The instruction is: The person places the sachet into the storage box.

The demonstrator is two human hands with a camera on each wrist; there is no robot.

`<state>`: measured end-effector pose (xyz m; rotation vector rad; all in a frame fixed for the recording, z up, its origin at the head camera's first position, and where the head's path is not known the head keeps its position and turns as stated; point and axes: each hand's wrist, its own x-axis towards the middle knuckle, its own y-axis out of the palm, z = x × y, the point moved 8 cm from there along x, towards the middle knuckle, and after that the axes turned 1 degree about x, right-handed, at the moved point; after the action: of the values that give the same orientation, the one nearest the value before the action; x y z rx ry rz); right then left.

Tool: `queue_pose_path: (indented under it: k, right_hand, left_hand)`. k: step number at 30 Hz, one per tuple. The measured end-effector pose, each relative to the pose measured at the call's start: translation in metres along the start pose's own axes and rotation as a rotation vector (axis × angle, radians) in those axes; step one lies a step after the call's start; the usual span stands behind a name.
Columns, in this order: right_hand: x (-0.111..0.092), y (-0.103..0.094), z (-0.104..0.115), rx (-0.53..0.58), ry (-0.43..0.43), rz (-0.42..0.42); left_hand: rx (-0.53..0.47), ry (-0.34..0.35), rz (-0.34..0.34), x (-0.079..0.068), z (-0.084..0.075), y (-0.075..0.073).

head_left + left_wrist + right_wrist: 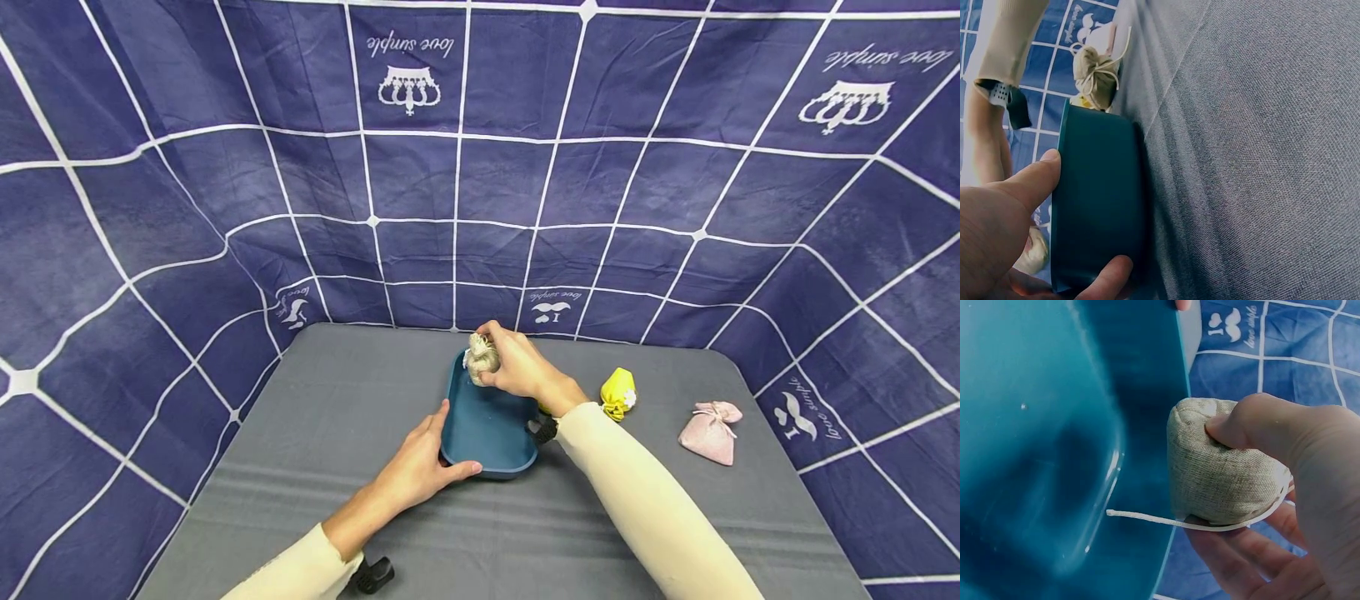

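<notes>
A dark blue-green tray (491, 429) with rounded corners lies in front of me on the grey cloth. My left hand (416, 462) grips its near left corner, thumb on the front rim and fingers along the left side. In the left wrist view a fingertip presses the tray's outer wall (1100, 187). Over the far end of the tray, my right hand (525, 364) pinches a beige drawstring pouch (482, 360) between thumb and fingers. The right wrist view shows the pouch's woven cloth (1225, 481) beside the tray rim, its white cord (1147, 517) trailing over the inside.
Right of the tray lie a yellow pouch (618, 392) and, farther right, a pink pouch (712, 432). Another beige pouch (1094, 75) with a tied cord stands beyond the tray in the left wrist view. A blue checked cloth (495, 183) hangs behind the table.
</notes>
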<state>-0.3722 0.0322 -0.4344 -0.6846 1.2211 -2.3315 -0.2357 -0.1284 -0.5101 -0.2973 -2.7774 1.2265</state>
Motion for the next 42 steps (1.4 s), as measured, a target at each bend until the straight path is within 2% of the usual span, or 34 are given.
queue_pose_path:
  k: [8, 20, 29, 42]
  right_hand:
    - [0.014, 0.023, -0.009, -0.022, 0.038, 0.053]
    - [0.017, 0.032, -0.011, -0.033, 0.062, 0.114]
    - [0.007, 0.024, -0.012, -0.039, 0.113, 0.127]
    - [-0.020, -0.003, -0.017, -0.063, 0.067, 0.073]
  left_hand:
    - [0.002, -0.014, 0.010, 0.001, 0.002, 0.000]
    - [-0.008, -0.022, 0.025, 0.002, 0.000, 0.001]
    - [-0.019, -0.021, 0.028, 0.000, 0.001, 0.000]
    - [-0.002, -0.002, 0.004, 0.001, 0.000, 0.001]
